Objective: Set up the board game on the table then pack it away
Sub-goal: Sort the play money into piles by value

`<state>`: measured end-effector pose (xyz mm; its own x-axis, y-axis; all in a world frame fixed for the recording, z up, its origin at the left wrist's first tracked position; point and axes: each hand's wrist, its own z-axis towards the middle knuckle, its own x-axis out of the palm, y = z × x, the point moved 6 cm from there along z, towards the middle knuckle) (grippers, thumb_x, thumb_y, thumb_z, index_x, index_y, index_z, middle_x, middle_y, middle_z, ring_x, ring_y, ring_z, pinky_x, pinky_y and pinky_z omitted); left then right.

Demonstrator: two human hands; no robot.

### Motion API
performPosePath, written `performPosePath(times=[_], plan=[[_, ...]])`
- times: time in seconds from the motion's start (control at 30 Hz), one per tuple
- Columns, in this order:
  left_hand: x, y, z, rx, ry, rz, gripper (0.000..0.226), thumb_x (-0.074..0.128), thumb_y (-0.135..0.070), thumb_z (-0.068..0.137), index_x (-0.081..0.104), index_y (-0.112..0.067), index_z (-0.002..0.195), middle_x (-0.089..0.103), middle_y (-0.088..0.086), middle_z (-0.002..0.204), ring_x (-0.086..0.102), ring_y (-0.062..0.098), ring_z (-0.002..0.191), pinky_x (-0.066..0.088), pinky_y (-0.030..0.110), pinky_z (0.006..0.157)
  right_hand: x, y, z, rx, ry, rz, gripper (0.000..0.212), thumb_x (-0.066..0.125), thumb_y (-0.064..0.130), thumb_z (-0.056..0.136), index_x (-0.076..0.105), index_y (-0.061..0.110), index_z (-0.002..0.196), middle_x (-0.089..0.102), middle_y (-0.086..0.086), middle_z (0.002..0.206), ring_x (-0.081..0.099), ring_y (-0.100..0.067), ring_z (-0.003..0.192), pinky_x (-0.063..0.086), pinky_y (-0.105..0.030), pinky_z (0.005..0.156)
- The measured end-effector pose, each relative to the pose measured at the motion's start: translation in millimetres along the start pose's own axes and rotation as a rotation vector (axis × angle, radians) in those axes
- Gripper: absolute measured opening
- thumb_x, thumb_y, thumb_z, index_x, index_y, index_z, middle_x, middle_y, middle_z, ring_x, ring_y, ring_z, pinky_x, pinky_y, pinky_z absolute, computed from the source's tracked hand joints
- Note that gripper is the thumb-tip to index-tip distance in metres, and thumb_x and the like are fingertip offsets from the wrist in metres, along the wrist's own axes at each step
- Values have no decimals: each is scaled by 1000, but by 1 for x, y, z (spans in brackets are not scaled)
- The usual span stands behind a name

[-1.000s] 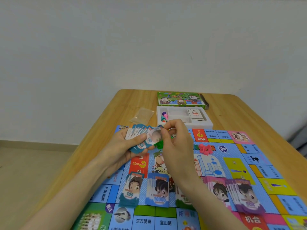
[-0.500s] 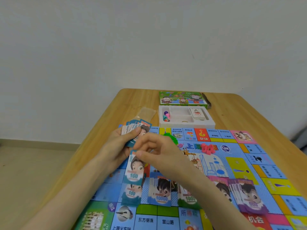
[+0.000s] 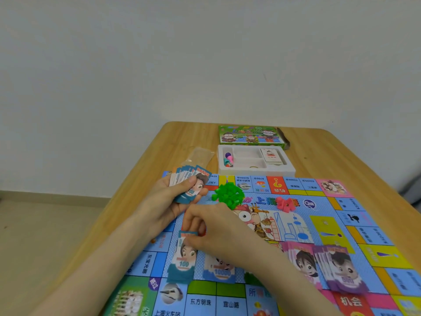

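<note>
wooden table (image 3: pixel 173 142), one board (image 3: pixel 341 206), one tray (image 3: pixel 290 170), one box (image 3: pixel 250 134), two hands (image 3: pixel 168 201) (image 3: pixel 211 226) holding banknotes (image 3: pixel 193 181)

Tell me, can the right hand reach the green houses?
Probably yes. The green houses lie just beyond the right hand with nothing between. It pinches a 100 note, so it should let go first.

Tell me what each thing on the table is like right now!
Board, unfolded flat.
Left hand, grips a fan of 100 notes.
Right hand, pinches the top note on the 100 pile.
10000 pile, flat on the board.
Purple 500 pile, fanned slightly.
Green houses, heaped.
Pink pieces, heaped.
White tray, uncovered, holding pawns and cards.
Box, end flap open.
Plastic bag, flat, looks empty.
</note>
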<state>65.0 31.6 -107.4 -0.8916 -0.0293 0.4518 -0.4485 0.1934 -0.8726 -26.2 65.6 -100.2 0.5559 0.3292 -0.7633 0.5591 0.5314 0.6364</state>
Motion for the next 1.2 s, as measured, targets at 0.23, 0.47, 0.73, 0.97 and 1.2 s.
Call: performPosePath(times=[0.23, 0.47, 0.73, 0.97, 1.2], plan=[[0, 0, 0, 2, 3, -14, 10, 55, -2, 89, 61, 0, 96, 71, 10, 71, 70, 15, 60, 54, 19, 48, 0, 12, -3, -122, -10, -236, 23, 66, 23, 81, 54, 20, 100, 56, 6, 99, 49, -13, 91, 38, -34, 85], [-3, -2, 1, 37, -20, -34, 16, 57, -5, 87, 61, 1, 101, 72, 9, 75, 71, 15, 64, 56, 18, 53, 7, 21, -12, -184, 134, -238, 52, 74, 45, 74, 51, 24, 116, 47, 8, 117, 40, -10, 105, 32, -27, 89], [-4, 0, 2, 20, -26, -27, 17, 56, -5, 88, 61, 0, 104, 74, 9, 79, 72, 16, 65, 55, 18, 51, 12, 24, -15, -256, 179, -264, 51, 72, 40, 78, 49, 22, 120, 46, 6, 118, 37, -10, 107, 30, -26, 89], [-3, 0, 1, 15, 4, 0, 8, 60, -6, 84, 63, -3, 91, 70, 9, 71, 68, 14, 59, 54, 21, 49, -19, 24, -10, -200, -238, -53, 23, 65, 41, 83, 58, 20, 84, 50, 15, 79, 46, -5, 74, 41, -24, 67], [6, 4, -4, -24, 120, 150, 27, 64, -11, 70, 62, -2, 95, 70, 10, 75, 67, 15, 58, 54, 20, 47, -45, -12, -14, 88, -704, 135, 25, 64, 32, 86, 42, 24, 94, 32, 18, 75, 40, -1, 70, 33, -18, 61]])
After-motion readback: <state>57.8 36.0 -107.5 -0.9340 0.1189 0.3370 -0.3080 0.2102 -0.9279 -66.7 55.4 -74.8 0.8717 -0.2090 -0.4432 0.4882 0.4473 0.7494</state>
